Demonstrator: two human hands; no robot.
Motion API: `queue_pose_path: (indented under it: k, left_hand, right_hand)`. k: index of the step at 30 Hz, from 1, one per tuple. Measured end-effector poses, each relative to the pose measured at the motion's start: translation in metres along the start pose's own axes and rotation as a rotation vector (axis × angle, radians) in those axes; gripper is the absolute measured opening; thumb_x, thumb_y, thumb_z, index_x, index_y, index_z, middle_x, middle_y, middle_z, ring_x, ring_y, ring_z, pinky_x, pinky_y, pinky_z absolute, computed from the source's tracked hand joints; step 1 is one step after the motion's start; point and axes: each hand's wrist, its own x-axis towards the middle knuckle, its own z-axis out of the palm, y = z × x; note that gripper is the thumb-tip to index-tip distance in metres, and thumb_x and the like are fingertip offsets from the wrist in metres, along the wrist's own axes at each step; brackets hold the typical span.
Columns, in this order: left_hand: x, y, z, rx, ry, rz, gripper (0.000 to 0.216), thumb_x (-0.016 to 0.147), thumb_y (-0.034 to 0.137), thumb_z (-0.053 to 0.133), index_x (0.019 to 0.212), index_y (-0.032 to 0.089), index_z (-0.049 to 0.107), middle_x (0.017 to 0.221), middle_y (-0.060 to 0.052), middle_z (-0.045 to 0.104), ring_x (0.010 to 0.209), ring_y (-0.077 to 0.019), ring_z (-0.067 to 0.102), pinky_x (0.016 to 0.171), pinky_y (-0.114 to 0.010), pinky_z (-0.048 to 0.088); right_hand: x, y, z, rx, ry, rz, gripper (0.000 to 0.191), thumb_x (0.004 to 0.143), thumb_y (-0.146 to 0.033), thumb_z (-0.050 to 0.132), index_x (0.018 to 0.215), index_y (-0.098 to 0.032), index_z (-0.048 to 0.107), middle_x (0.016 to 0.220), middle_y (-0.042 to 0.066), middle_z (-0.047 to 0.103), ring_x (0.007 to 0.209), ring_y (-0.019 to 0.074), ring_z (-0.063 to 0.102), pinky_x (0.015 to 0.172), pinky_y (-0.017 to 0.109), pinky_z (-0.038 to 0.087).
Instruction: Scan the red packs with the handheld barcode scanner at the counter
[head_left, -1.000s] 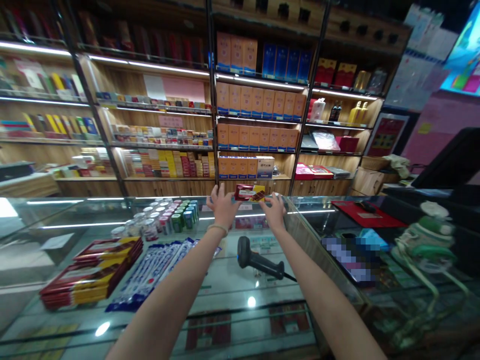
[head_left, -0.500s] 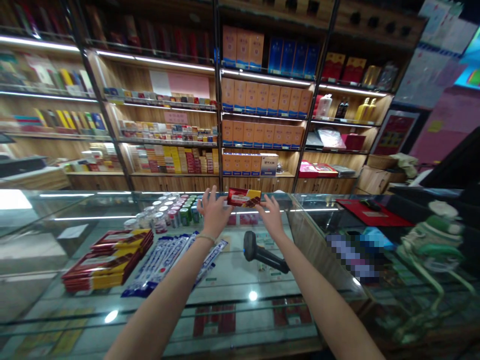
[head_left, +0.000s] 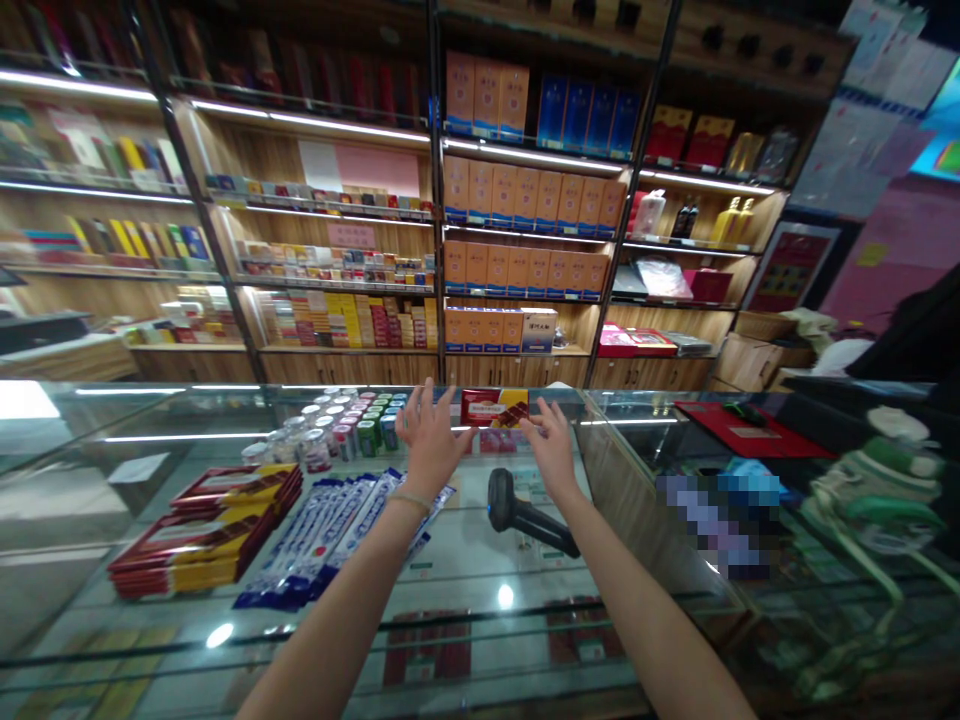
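A red and yellow carton (head_left: 493,407) stands at the far edge of the glass counter (head_left: 465,560). My left hand (head_left: 430,440) hovers just left of it with the fingers spread wide. My right hand (head_left: 553,447) is just right of it, fingers apart and loosely curved. Neither hand grips the carton; the fingertips are close to its ends. Both arms reach forward over the counter.
A black barcode scanner (head_left: 525,515) lies below my right hand. Stacked red and yellow cartons (head_left: 202,525) and blue and white packs (head_left: 330,530) lie left, small cans (head_left: 349,430) behind them. Stocked shelves (head_left: 517,270) fill the back wall. A red tray (head_left: 742,425) is right.
Both hands held the carton up a second ago. The carton has since come down to the counter's far edge, and my fingers have opened and drawn back from it.
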Motion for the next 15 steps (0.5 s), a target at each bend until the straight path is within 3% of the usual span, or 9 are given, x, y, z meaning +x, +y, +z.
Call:
queue_pose_path:
  k: [2,6,15]
  left_hand:
    - [0.002,0.004,-0.003,0.03,0.054,0.093,0.08,0.083,0.041,0.077,0.156,0.026,0.046,0.173,-0.018,0.024,0.159,-0.0382,0.023,0.126,-0.063,0.015]
    - [0.002,0.009,-0.003,0.052,0.12,0.297,0.081,0.078,0.033,0.082,0.152,0.028,0.051,0.173,-0.018,0.025,0.158,-0.0391,0.025,0.126,-0.066,0.008]
    - [0.002,0.024,0.023,-0.036,0.131,0.311,0.068,0.077,0.034,0.083,0.141,0.025,0.061,0.172,-0.019,0.028,0.158,-0.0398,0.026,0.126,-0.067,0.006]
  right_hand:
    - [-0.002,-0.007,-0.001,0.011,0.056,-0.076,0.027,0.095,-0.044,0.06,0.092,-0.023,0.077,0.158,0.009,0.054,0.156,0.0297,0.032,0.125,0.056,0.024]
    - [-0.008,-0.018,-0.002,0.037,0.132,-0.186,0.024,0.093,-0.045,0.064,0.086,-0.024,0.074,0.158,0.009,0.054,0.156,0.0305,0.031,0.124,0.062,0.019]
    - [-0.007,-0.01,-0.011,-0.014,0.17,-0.223,0.027,0.095,-0.046,0.061,0.083,-0.024,0.07,0.157,0.011,0.055,0.155,0.0318,0.033,0.122,0.065,0.02]
